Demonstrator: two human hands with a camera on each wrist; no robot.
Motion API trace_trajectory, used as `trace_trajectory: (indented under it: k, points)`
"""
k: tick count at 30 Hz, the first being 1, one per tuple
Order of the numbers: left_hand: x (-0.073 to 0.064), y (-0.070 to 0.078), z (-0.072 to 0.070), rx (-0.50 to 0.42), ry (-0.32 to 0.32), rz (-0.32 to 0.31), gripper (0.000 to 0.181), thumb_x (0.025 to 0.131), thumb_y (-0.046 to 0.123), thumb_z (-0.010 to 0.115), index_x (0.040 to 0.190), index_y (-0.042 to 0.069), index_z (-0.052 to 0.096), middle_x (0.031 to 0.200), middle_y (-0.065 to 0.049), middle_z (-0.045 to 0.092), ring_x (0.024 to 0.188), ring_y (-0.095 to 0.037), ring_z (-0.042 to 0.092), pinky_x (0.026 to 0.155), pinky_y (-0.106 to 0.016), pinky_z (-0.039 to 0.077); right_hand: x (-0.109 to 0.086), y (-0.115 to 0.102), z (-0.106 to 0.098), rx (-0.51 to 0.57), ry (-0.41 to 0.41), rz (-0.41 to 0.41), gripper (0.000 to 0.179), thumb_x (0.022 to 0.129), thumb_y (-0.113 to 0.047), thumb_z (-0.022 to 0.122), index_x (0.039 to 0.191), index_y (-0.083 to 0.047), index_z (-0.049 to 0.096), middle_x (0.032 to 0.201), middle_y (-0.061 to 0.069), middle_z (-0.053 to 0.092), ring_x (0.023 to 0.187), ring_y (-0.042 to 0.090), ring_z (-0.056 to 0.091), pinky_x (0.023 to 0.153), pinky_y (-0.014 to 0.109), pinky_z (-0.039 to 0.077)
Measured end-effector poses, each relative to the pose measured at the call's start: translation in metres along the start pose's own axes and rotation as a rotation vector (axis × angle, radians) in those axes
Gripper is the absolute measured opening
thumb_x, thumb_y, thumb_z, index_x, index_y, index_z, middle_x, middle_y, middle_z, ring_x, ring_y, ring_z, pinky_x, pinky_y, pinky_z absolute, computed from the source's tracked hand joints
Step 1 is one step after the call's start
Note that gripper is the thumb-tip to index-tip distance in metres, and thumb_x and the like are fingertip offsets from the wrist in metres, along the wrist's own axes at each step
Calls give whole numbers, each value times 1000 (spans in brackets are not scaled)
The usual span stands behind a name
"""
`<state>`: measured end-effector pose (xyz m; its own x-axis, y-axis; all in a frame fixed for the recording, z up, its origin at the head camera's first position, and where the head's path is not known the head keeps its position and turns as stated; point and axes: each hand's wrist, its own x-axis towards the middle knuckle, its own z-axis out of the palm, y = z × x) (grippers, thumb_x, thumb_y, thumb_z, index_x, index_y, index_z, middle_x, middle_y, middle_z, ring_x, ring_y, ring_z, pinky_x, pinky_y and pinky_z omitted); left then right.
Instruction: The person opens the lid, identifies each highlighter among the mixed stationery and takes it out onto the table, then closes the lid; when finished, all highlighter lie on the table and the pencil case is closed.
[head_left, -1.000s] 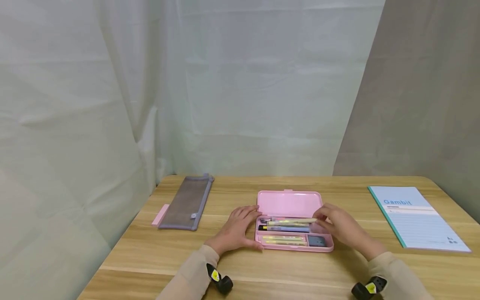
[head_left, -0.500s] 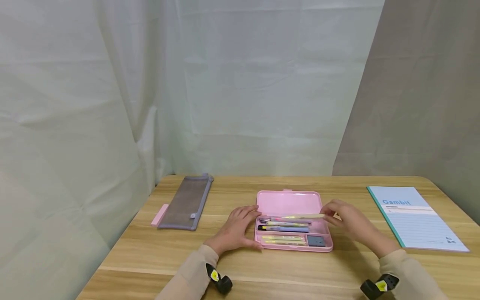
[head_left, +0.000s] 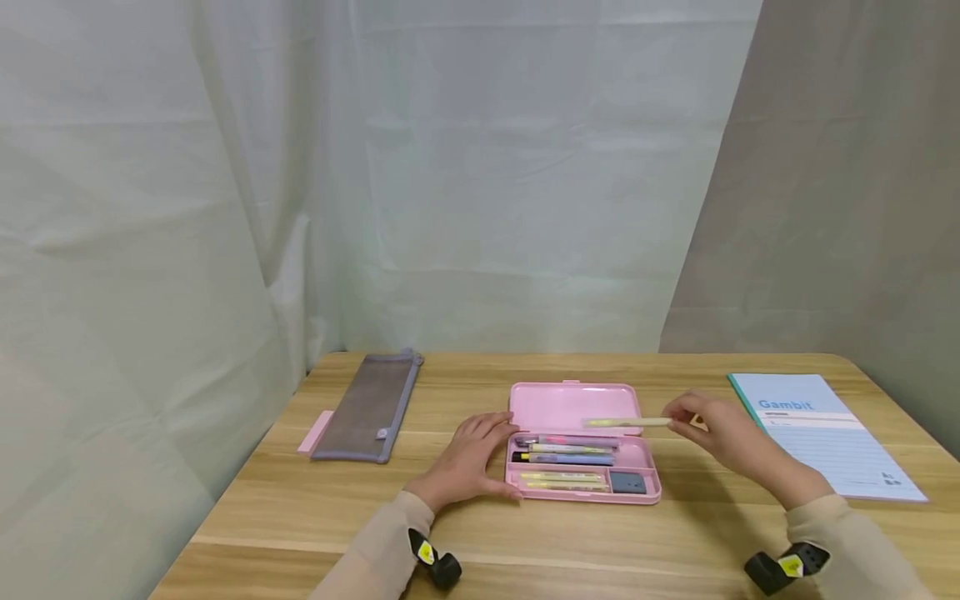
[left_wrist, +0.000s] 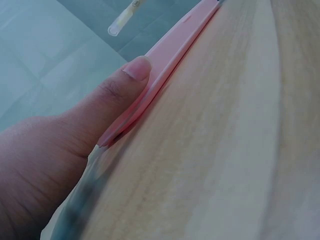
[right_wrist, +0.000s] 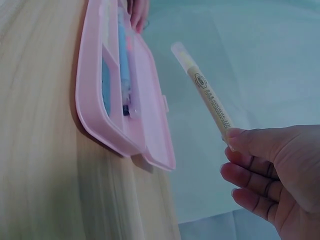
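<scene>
An open pink pencil case (head_left: 573,404) lies on the table, lid folded back. My left hand (head_left: 468,461) holds its left end, thumb (left_wrist: 117,87) against the front wall and fingers at the back corner. My right hand (head_left: 723,429) pinches a pale yellow highlighter (right_wrist: 207,95) by one end between thumb and fingertips. Its clear-capped end points left, over the lid in the head view. In the case's long compartment lie several pens, including a blue one (head_left: 573,459). Yellow pens (head_left: 566,477) and a dark grey block (head_left: 628,482) occupy the front compartments.
A grey mesh zip pouch (head_left: 367,408) lies at the left of the wooden table (head_left: 600,550), a pink strip (head_left: 316,432) poking out beside it. On the right is a pale blue notebook (head_left: 832,442) marked Gambit. Curtains (head_left: 525,208) hang behind the table.
My right hand has lifted the highlighter out of the pencil case and carried it up and to the right. My left hand keeps its place on the case.
</scene>
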<state>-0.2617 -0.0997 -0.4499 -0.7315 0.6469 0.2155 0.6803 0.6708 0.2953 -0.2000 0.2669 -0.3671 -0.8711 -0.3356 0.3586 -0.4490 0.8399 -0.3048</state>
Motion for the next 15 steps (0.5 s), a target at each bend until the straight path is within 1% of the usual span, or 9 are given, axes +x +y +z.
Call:
trace_trajectory:
  k: [5,11,15]
  points:
    - [0,-1,0,11,-1,0,95,64,66,76,141,20,45,153,0,37,141,-24,33,119,-48,24,-4,5,-5,10,1,28,9,86,-8,69,95,-9,69,85,-6,65,75,2,57,66,28,52]
    - [0,0,-1,48,-5,17,93,65,69,73,141,23,45,154,-2,36,141,-26,33,120,-49,23,-16,15,-2,18,49,26,9,85,-8,70,93,-11,69,84,-9,62,74,-4,52,63,24,51]
    - [0,1,-2,80,-3,33,91,66,70,72,141,23,46,153,-3,37,142,-28,33,120,-49,23,-26,23,1,21,81,43,11,84,-6,71,92,-12,69,84,-10,60,73,-7,49,61,21,49]
